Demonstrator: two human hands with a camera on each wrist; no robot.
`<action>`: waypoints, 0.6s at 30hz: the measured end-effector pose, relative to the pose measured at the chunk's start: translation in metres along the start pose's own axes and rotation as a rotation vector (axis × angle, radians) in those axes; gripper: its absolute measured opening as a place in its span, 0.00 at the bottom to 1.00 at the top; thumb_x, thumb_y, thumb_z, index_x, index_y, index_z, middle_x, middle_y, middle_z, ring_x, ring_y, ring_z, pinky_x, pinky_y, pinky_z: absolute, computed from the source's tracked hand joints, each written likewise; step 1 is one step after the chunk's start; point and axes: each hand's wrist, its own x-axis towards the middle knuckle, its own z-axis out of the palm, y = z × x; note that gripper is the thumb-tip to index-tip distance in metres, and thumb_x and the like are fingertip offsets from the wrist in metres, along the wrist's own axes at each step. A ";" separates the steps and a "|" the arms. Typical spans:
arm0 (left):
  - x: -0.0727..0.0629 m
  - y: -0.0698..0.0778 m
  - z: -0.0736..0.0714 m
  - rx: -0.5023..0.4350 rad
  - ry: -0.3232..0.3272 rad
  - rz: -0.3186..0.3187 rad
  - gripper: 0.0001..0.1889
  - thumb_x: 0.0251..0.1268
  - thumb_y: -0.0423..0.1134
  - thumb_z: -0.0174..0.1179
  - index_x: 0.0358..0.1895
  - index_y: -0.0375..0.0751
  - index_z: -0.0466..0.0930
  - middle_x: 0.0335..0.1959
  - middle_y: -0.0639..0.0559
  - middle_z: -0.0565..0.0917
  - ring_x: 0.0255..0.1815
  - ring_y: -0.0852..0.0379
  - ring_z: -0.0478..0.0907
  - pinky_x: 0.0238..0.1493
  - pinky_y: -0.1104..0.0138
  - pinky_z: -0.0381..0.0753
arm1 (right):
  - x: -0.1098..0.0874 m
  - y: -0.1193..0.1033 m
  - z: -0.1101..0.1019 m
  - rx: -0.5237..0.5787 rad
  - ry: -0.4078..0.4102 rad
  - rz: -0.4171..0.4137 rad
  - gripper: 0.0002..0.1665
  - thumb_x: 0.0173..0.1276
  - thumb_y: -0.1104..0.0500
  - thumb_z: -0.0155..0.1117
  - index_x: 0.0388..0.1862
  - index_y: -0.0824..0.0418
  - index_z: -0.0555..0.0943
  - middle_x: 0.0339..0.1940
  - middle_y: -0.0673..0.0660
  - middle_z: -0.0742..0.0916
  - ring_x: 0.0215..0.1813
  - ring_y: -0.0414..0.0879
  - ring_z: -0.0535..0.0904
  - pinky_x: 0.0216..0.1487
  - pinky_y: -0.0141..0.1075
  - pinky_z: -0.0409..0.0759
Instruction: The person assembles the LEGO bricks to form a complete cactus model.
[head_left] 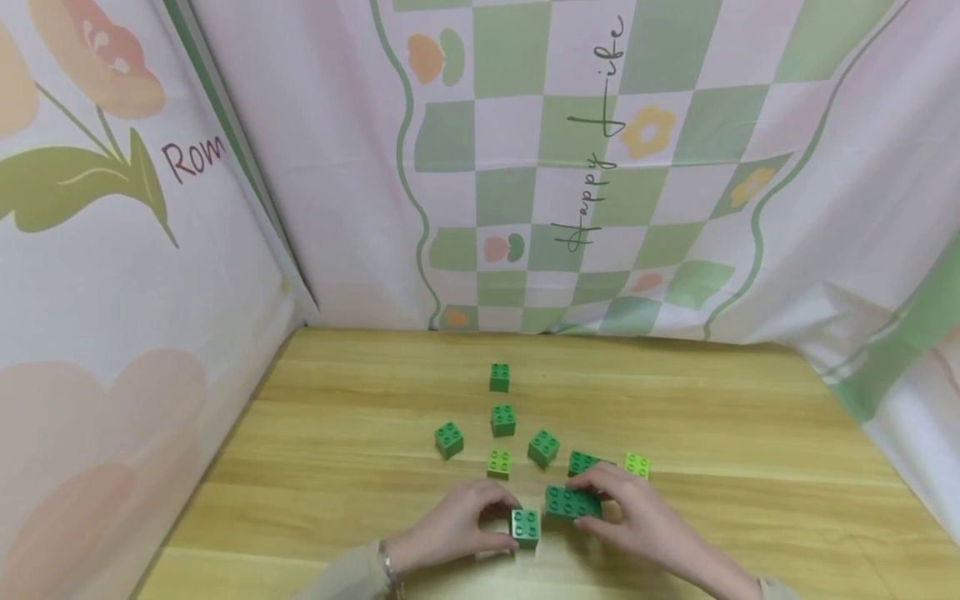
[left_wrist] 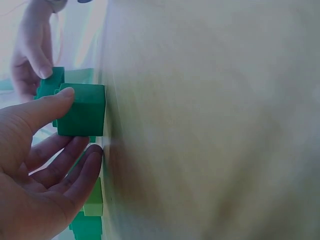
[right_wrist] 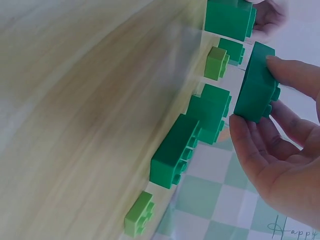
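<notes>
My left hand (head_left: 459, 523) pinches a square green building brick (head_left: 525, 528) between thumb and fingers near the front of the table. In the left wrist view the thumb lies on one side of this brick (left_wrist: 82, 111), with fingertips at the opposite side. My right hand (head_left: 633, 510) holds a longer dark green brick (head_left: 572, 502) by its sides, just right of the square one. The right wrist view shows that long brick (right_wrist: 256, 85) tilted and raised off the table, its studs facing the palm. A small gap separates the two held bricks in the head view.
Behind the hands stand several square green bricks (head_left: 503, 421) and a light green brick (head_left: 498, 464). Another long dark green brick (head_left: 585, 462), partly hidden by my right hand, lies beside a second light green brick (head_left: 637, 465). Printed curtains border the wooden table (head_left: 360, 400).
</notes>
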 end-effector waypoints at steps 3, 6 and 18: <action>0.000 0.000 0.000 -0.003 0.001 0.001 0.20 0.58 0.49 0.70 0.52 0.51 0.81 0.48 0.63 0.85 0.49 0.73 0.78 0.55 0.79 0.80 | 0.001 -0.003 -0.001 0.008 0.003 -0.003 0.21 0.57 0.56 0.76 0.50 0.55 0.82 0.47 0.50 0.87 0.47 0.36 0.82 0.45 0.30 0.88; 0.000 0.000 0.000 -0.001 0.001 0.004 0.19 0.58 0.49 0.70 0.52 0.51 0.81 0.48 0.63 0.85 0.49 0.74 0.78 0.54 0.79 0.80 | 0.002 -0.006 -0.001 0.018 -0.002 -0.002 0.21 0.58 0.56 0.75 0.50 0.56 0.82 0.47 0.50 0.87 0.47 0.36 0.83 0.45 0.30 0.88; -0.001 0.001 -0.001 0.026 0.005 0.026 0.20 0.59 0.49 0.70 0.53 0.50 0.81 0.49 0.61 0.85 0.50 0.71 0.79 0.55 0.78 0.80 | 0.004 -0.012 0.000 -0.055 0.038 -0.069 0.27 0.50 0.64 0.77 0.51 0.57 0.82 0.48 0.53 0.88 0.47 0.41 0.84 0.45 0.31 0.89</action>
